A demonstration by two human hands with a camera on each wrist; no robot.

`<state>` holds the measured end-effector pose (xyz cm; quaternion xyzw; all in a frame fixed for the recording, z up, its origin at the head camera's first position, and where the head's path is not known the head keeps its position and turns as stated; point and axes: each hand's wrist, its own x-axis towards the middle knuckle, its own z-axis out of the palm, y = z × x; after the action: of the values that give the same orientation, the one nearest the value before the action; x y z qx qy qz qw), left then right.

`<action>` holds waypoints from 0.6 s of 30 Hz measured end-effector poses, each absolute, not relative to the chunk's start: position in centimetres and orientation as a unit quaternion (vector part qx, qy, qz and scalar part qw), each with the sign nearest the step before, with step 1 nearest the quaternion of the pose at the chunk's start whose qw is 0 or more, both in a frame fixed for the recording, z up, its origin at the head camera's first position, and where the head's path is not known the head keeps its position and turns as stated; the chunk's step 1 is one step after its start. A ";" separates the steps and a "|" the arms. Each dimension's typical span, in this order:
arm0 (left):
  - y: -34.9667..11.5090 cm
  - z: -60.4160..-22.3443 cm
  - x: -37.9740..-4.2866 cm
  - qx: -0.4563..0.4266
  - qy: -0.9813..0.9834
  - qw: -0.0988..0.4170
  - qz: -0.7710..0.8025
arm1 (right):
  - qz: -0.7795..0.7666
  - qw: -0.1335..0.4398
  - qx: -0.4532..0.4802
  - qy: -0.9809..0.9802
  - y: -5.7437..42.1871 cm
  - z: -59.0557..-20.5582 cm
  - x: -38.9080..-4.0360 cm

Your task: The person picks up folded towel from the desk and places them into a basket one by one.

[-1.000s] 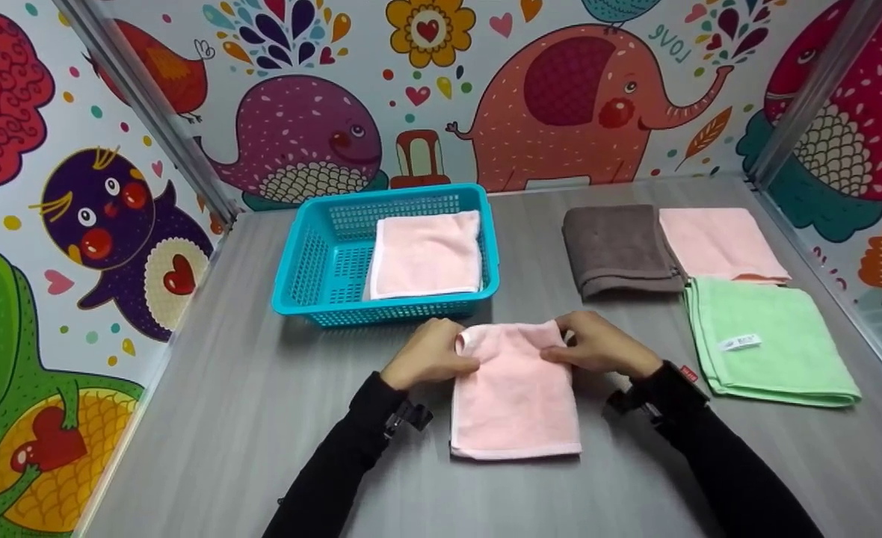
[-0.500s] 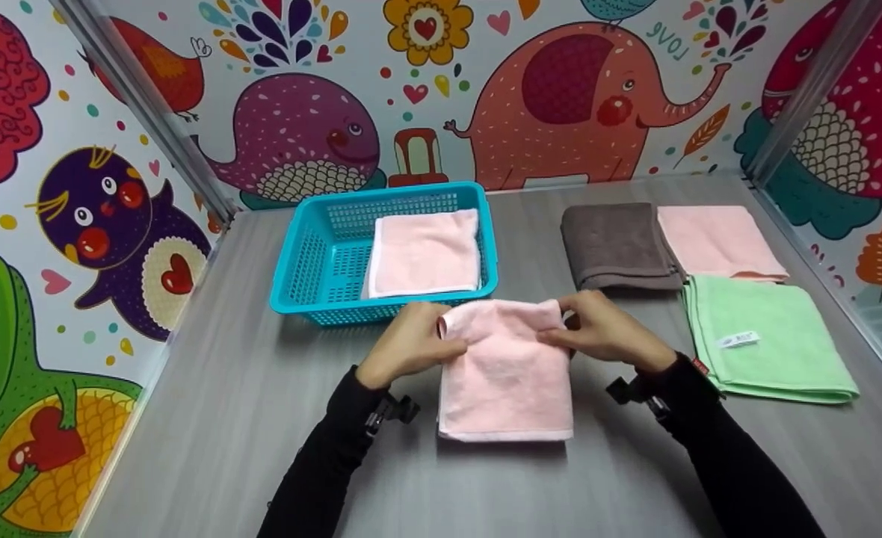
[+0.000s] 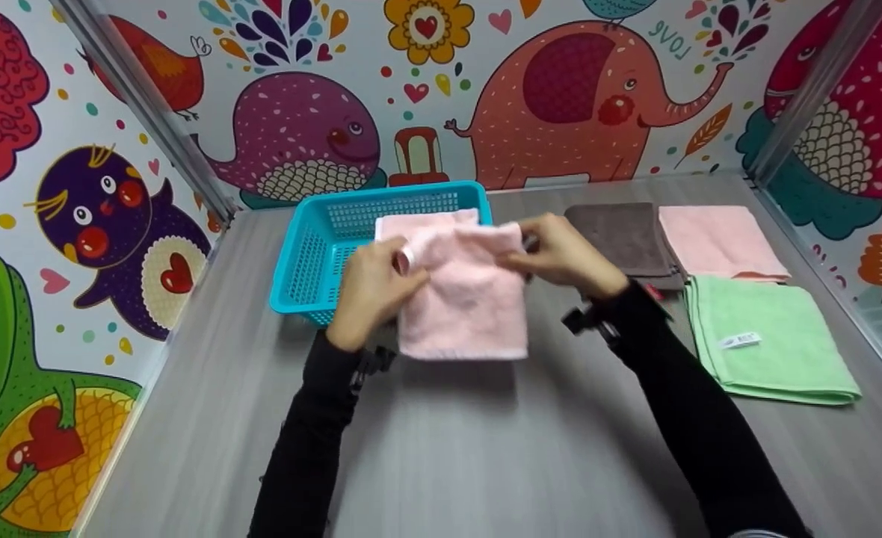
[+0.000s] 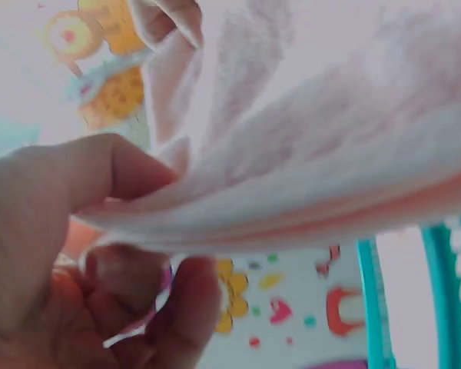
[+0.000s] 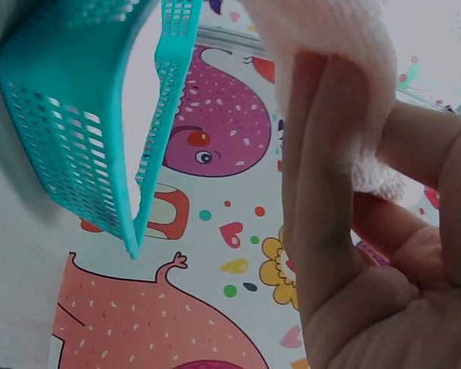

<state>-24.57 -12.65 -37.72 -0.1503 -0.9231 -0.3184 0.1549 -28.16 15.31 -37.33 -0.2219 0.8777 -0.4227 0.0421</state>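
A folded pink towel [image 3: 467, 299] hangs between both hands in the head view, its white-edged lower end toward the person. The left hand [image 3: 374, 288] pinches its upper left corner between thumb and fingers; in the left wrist view the thumb [image 4: 131, 165] lies on top of the layered edge. At the upper right corner the right hand [image 3: 560, 254] pinches the cloth, fingers behind it. The held towel overlaps the front right of a teal plastic basket [image 3: 291, 276] and partly covers another folded pink towel [image 3: 426, 221] inside.
To the right lie a folded dark brown towel [image 3: 613, 232], a folded pink towel [image 3: 721, 243] and a folded light green towel [image 3: 777, 351] with a white label. Printed cartoon walls [image 3: 426, 97] border the grey tabletop [image 3: 441, 463] at the back and sides.
Both hands have raised the pink towel off the tabletop and carried it forward and left, from in front of the basket to over its near right part. The other towels stay put.
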 end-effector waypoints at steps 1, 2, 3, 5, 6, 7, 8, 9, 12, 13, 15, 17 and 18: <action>-12.9 -37.8 -25.2 -0.148 -0.921 0.168 -0.318 | -0.420 0.035 -0.220 0.880 14.9 -37.2 -28.7; -13.1 -37.9 -25.8 -0.143 -0.919 0.177 -0.322 | -0.419 0.029 -0.219 0.881 14.4 -37.0 -29.3; -13.4 -38.1 -26.5 -0.136 -0.917 0.184 -0.325 | -0.420 0.023 -0.214 0.882 13.9 -37.0 -29.9; -13.9 -38.4 -27.7 -0.120 -0.914 0.194 -0.334 | -0.424 0.012 -0.208 0.881 12.9 -36.9 -31.2; -14.1 -38.6 -28.3 -0.112 -0.913 0.200 -0.338 | -0.427 0.006 -0.205 0.880 12.4 -37.0 -31.8; -14.3 -38.9 -28.8 -0.104 -0.910 0.205 -0.345 | -0.428 -0.003 -0.204 0.881 11.9 -37.0 -32.3; -14.4 -39.1 -29.4 -0.097 -0.907 0.212 -0.352 | -0.432 -0.010 -0.201 0.879 11.5 -37.1 -32.8; -14.5 -39.4 -29.9 -0.092 -0.903 0.219 -0.357 | -0.436 -0.018 -0.197 0.878 11.1 -37.2 -33.3; -14.5 -40.2 -31.3 -0.081 -0.893 0.240 -0.372 | -0.434 -0.047 -0.191 0.879 10.3 -37.5 -34.5; -14.4 -40.4 -31.8 -0.075 -0.890 0.242 -0.379 | -0.431 -0.055 -0.188 0.881 10.1 -37.7 -34.8; -14.2 -40.8 -32.5 -0.058 -0.886 0.239 -0.392 | -0.423 -0.068 -0.183 0.885 9.7 -38.1 -35.3; -14.1 -41.2 -33.2 -0.045 -0.886 0.225 -0.403 | -0.411 -0.077 -0.180 0.890 9.4 -38.7 -35.7; -14.1 -41.3 -33.5 -0.042 -0.888 0.215 -0.405 | -0.407 -0.079 -0.177 0.893 9.2 -39.1 -36.0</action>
<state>-33.46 -14.07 -41.34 -0.0419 -0.8877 -0.4051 0.2145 -35.98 9.16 -39.11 -0.1773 0.8926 -0.4071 -0.0786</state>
